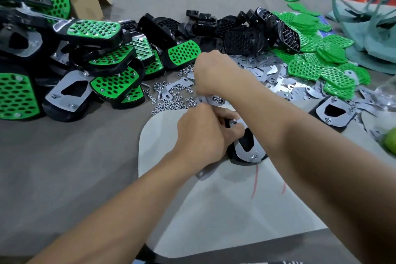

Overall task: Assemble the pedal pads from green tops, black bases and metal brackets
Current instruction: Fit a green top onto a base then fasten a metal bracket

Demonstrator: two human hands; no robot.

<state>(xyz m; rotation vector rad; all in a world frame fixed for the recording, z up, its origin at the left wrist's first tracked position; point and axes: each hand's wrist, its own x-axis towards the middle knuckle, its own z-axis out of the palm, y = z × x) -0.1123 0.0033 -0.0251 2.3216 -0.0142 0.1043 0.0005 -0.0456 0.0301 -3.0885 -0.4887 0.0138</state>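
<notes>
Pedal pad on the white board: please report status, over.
Left hand grips pedal pad, bracket side up. Right hand over the nuts, grip blurred. Loose bracket near pad, not blocking.

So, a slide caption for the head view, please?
Left hand holds black pedal base with metal bracket; right hand reaches over silver nuts.
</notes>
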